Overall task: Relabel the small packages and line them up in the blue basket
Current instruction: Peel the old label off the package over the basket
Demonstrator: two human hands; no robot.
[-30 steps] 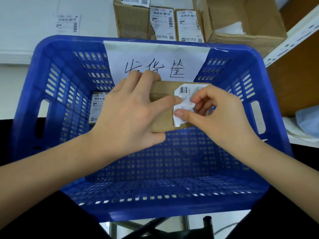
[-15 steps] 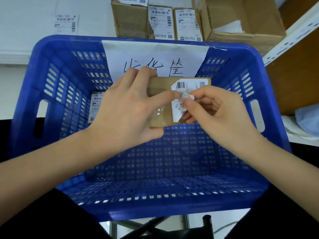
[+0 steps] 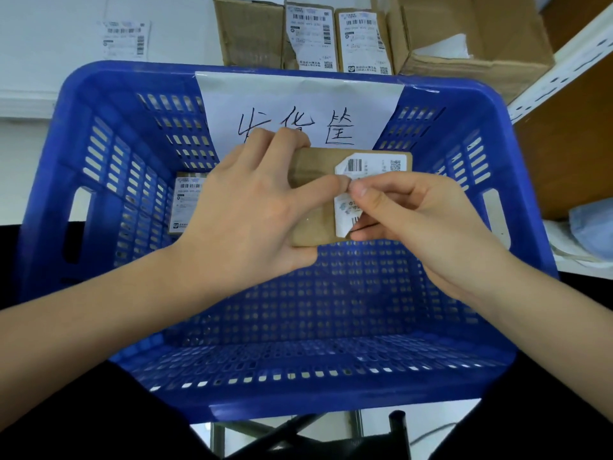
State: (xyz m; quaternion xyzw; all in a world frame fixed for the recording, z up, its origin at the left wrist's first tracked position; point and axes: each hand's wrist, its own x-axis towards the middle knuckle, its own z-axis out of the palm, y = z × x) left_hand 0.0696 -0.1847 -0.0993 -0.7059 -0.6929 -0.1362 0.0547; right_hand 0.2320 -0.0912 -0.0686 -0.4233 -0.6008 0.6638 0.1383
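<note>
Two hands (image 3: 252, 214) (image 3: 428, 220) — peeling package (image 3: 315, 224) label (image 3: 346, 210).

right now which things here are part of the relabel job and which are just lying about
Part of the job:
- small package, held by the left hand
- its label, pinched by the right hand
- blue basket
- labelled package already inside the basket
- row of packages behind the basket

Lying about:
- open carton
- loose label
- light blue cloth
</note>
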